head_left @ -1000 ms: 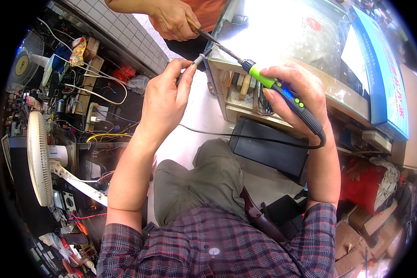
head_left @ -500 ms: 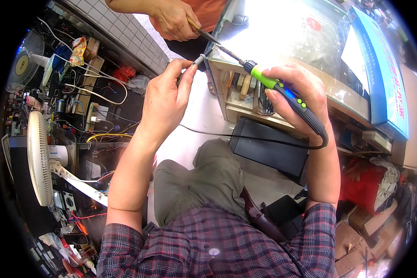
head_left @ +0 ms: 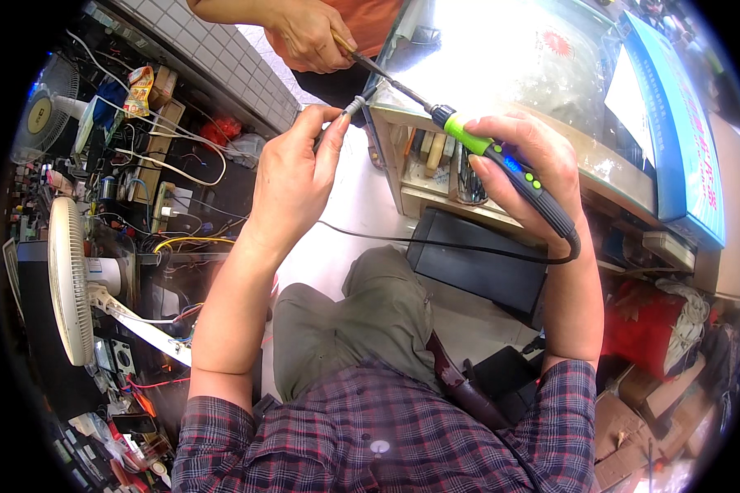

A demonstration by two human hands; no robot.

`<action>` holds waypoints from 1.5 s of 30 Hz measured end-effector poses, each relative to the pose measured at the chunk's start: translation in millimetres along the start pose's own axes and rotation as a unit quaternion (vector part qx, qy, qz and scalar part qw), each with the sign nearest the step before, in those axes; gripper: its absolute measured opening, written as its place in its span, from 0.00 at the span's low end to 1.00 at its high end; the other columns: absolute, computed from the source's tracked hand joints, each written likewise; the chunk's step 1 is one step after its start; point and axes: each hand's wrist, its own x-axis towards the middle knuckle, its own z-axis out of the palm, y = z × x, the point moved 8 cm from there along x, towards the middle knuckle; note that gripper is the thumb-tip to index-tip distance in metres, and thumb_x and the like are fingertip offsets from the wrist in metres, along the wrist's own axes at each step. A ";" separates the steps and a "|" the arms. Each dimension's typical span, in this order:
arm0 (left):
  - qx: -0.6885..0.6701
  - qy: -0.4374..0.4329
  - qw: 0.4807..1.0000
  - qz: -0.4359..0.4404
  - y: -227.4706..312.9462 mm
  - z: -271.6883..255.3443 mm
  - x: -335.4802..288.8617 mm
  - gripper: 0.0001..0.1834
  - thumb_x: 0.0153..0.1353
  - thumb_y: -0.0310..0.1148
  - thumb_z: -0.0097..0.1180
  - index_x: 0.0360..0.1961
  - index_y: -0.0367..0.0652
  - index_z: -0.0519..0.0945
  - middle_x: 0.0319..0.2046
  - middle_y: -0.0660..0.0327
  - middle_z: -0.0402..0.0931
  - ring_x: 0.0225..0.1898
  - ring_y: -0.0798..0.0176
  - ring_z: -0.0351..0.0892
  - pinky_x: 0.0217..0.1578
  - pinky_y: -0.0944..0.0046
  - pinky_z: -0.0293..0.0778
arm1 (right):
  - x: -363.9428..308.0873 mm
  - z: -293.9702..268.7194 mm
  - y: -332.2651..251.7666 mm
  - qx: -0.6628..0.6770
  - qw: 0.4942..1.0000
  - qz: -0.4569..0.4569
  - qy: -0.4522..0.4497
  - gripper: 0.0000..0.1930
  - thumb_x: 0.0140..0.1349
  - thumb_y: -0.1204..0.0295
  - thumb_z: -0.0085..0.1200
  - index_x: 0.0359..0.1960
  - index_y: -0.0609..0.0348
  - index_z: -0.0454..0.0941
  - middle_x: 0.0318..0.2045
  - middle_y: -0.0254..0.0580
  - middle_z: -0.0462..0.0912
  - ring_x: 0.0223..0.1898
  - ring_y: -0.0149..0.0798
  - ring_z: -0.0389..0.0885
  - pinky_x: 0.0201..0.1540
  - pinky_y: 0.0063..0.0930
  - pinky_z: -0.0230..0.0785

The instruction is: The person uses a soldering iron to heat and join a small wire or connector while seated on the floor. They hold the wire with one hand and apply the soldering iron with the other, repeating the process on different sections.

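My right hand (head_left: 547, 164) is closed round a green and black soldering iron (head_left: 467, 137) with a small lit display. Its metal tip points up and left, close to the far end of a grey ribbed cable piece (head_left: 354, 105). Thumb and fingers of my left hand (head_left: 292, 177) pinch that piece. Across from me, another person's hand (head_left: 311, 37) grips a thin tool (head_left: 367, 62) with a yellowish handle, and its point reaches the same spot. Whether the tips touch is too small to tell.
The iron's black cord (head_left: 436, 244) runs leftward over my lap. A glass-topped counter (head_left: 485, 74) stands ahead right, with a blue box (head_left: 674, 131) on it. At left are a white fan (head_left: 66, 279) and cluttered wires. A black case (head_left: 477, 267) lies below the counter.
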 end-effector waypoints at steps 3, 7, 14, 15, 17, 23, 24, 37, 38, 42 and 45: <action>-0.001 0.000 1.000 0.001 -0.8 -0.4 0.1 0.13 0.79 0.35 0.59 0.50 0.33 0.83 0.32 0.52 0.84 0.34 0.65 0.82 0.40 0.63 0.78 | 0.7 0.2 -1.4 -0.003 1.000 -0.003 0.000 0.18 0.59 0.75 0.72 0.52 0.54 0.86 0.39 0.42 0.90 0.39 0.44 0.89 0.44 0.34 0.80; 0.000 -0.002 1.000 0.002 -1.9 1.3 -0.2 0.13 0.79 0.34 0.59 0.50 0.33 0.83 0.32 0.52 0.84 0.34 0.66 0.82 0.40 0.63 0.78 | -0.4 0.2 -0.6 -0.007 1.000 -0.006 -0.001 0.18 0.59 0.75 0.72 0.52 0.54 0.86 0.39 0.42 0.90 0.38 0.44 0.89 0.44 0.34 0.80; 0.002 -0.005 1.000 -0.002 -2.9 4.7 -0.2 0.13 0.79 0.35 0.59 0.50 0.33 0.83 0.32 0.52 0.84 0.34 0.66 0.82 0.40 0.63 0.78 | -4.1 2.0 3.4 -0.006 1.000 -0.004 -0.011 0.18 0.61 0.75 0.71 0.53 0.55 0.86 0.40 0.44 0.89 0.38 0.43 0.88 0.43 0.34 0.79; 0.003 -0.004 1.000 -0.001 -3.1 4.8 -0.2 0.13 0.79 0.35 0.59 0.50 0.33 0.83 0.32 0.52 0.84 0.34 0.66 0.82 0.40 0.63 0.78 | -5.0 2.2 3.9 -0.007 1.000 -0.003 -0.020 0.18 0.62 0.75 0.69 0.54 0.56 0.85 0.41 0.46 0.89 0.39 0.43 0.87 0.44 0.34 0.78; 0.004 -0.003 1.000 -0.001 -3.4 4.3 -0.1 0.13 0.79 0.35 0.59 0.50 0.33 0.83 0.32 0.52 0.85 0.34 0.65 0.82 0.40 0.63 0.78 | -5.4 3.3 3.8 -0.007 1.000 -0.001 -0.030 0.18 0.63 0.76 0.68 0.55 0.58 0.84 0.42 0.47 0.89 0.40 0.42 0.87 0.45 0.33 0.78; 0.004 -0.004 1.000 -0.001 -4.6 -0.9 -0.1 0.13 0.79 0.35 0.59 0.50 0.33 0.83 0.33 0.51 0.85 0.34 0.65 0.83 0.40 0.63 0.78 | -2.0 6.7 0.6 -0.005 0.999 -0.015 -0.030 0.18 0.63 0.76 0.68 0.55 0.59 0.84 0.43 0.48 0.89 0.41 0.43 0.87 0.46 0.34 0.78; 0.003 -0.004 1.000 0.000 -5.0 -2.0 0.0 0.13 0.79 0.35 0.59 0.50 0.33 0.83 0.33 0.51 0.85 0.34 0.65 0.83 0.40 0.63 0.78 | -1.2 7.1 -0.5 -0.004 0.999 -0.013 -0.032 0.18 0.63 0.75 0.68 0.55 0.59 0.84 0.43 0.48 0.89 0.41 0.44 0.87 0.46 0.34 0.78; -0.001 0.000 1.000 0.005 -4.1 -7.8 -0.6 0.13 0.79 0.35 0.59 0.49 0.33 0.84 0.32 0.51 0.85 0.34 0.65 0.83 0.40 0.63 0.78 | 4.0 5.8 -6.4 -0.008 1.000 -0.016 0.002 0.18 0.58 0.75 0.72 0.51 0.54 0.87 0.37 0.42 0.89 0.37 0.43 0.88 0.42 0.35 0.79; -0.001 0.000 1.000 0.005 -4.0 -7.7 -0.7 0.13 0.79 0.35 0.59 0.49 0.33 0.84 0.32 0.51 0.85 0.34 0.65 0.83 0.40 0.63 0.78 | 3.6 6.1 -5.9 -0.007 1.000 -0.014 0.001 0.18 0.58 0.74 0.72 0.52 0.54 0.87 0.37 0.42 0.89 0.37 0.43 0.88 0.42 0.35 0.80; 0.000 -0.003 1.000 0.001 -3.4 -7.6 -1.0 0.13 0.79 0.36 0.59 0.49 0.33 0.83 0.32 0.51 0.85 0.33 0.65 0.83 0.39 0.63 0.78 | 2.9 6.7 -5.2 -0.003 1.000 -0.013 0.002 0.19 0.59 0.74 0.73 0.53 0.53 0.86 0.37 0.41 0.89 0.37 0.43 0.88 0.42 0.34 0.80; 0.002 -0.004 1.000 -0.001 -5.2 -8.0 -1.4 0.13 0.79 0.36 0.59 0.49 0.34 0.84 0.32 0.51 0.85 0.33 0.65 0.82 0.39 0.63 0.78 | 2.8 7.5 -5.2 -0.003 1.000 -0.011 0.002 0.19 0.59 0.74 0.73 0.53 0.52 0.86 0.37 0.41 0.89 0.37 0.42 0.89 0.42 0.34 0.79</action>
